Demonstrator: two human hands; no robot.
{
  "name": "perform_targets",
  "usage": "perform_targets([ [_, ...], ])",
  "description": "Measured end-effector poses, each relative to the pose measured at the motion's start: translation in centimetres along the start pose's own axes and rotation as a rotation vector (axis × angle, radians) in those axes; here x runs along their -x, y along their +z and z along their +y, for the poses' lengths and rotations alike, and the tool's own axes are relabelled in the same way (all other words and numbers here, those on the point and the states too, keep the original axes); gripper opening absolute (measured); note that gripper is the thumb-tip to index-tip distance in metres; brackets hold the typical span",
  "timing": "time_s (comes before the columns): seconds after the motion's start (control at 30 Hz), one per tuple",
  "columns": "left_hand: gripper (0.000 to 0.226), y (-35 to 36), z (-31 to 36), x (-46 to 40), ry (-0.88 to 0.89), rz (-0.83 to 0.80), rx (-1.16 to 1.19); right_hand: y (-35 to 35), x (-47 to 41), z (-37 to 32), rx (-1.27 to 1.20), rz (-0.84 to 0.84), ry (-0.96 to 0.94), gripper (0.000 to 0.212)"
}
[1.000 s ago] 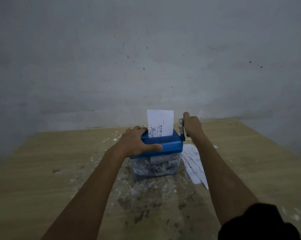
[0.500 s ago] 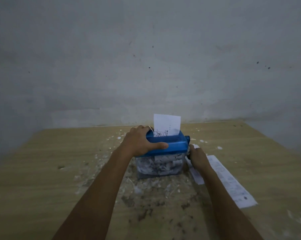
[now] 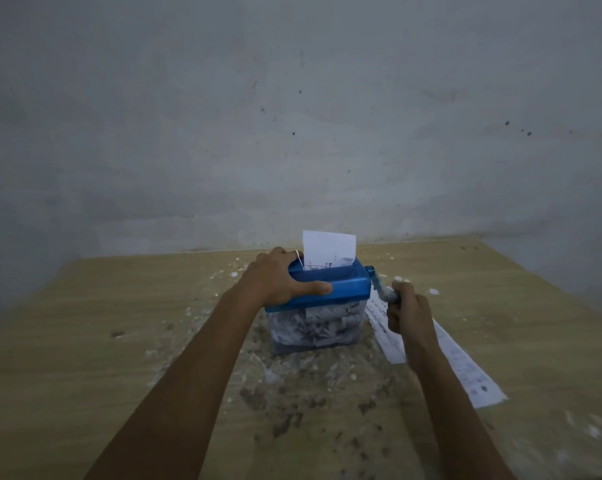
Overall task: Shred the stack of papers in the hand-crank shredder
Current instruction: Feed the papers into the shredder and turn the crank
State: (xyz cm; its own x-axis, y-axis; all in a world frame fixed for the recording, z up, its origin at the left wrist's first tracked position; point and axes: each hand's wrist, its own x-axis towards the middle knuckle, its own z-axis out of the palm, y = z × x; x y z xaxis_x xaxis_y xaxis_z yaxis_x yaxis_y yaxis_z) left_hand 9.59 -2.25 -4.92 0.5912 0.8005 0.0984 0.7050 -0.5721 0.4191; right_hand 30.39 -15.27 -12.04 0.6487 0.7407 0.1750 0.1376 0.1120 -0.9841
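On the near part of the light brown wooden bench (image 3: 85, 358) there were lots of little dark crumbs and tiny white paper bits (image 3: 303, 400). Two bare arms reached out over them from the bottom of the view.

A bit further on, at the right, long white sheets of printed paper (image 3: 465, 368) lay flat on the bench. They sat just beside the shredder, and the right arm crossed over part of them.

The right hand (image 3: 408, 311) had its grip closed around the knob of the blue crank handle (image 3: 379, 289). The crank stuck out from the right end of the shredder and looked blurry.

In the middle of the bench stood the small shredder with a blue plastic top (image 3: 341, 289). Under the blue top was a see-through plastic bin (image 3: 316, 329), and it was stuffed with torn paper strips.

The left hand (image 3: 278, 278) gripped the left end of the blue top. Its thumb lay along the front side, and its fingers curled over the top edge.

A white sheet of paper with some print (image 3: 329, 249) stood up straight out of the slot in the top. Its lower part was down inside the slot.

Behind the bench was a plain grey wall (image 3: 292, 116) with a few dark spots.
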Motion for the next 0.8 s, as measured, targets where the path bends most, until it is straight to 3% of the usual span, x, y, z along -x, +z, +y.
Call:
perform_targets([
  [0.13, 0.118, -0.1, -0.3, -0.2, 0.022, -0.009, -0.011, 0.8, -0.3, -1.7, -0.137, 0.067, -0.053, 0.034],
  [0.33, 0.109, 0.0, -0.7, -0.5, 0.046, -0.012, -0.021, 1.7, -2.8, -4.0, 0.006, 0.164, -0.194, 0.043],
  [0.53, 0.103, 0.2, -0.7, -0.6, 0.058, 0.001, -0.024, 2.2, -5.4, -6.5, 0.122, 0.138, -0.265, 0.044],
  [0.67, 0.101, 0.0, -0.6, -0.5, 0.069, -0.003, -0.01, 2.8, -7.3, -6.8, 0.184, 0.101, -0.203, 0.047],
  [0.8, 0.115, 0.1, -0.8, -0.6, 0.06, -0.006, -0.01, 3.6, -8.9, -6.9, 0.247, -0.002, -0.092, 0.047],
])
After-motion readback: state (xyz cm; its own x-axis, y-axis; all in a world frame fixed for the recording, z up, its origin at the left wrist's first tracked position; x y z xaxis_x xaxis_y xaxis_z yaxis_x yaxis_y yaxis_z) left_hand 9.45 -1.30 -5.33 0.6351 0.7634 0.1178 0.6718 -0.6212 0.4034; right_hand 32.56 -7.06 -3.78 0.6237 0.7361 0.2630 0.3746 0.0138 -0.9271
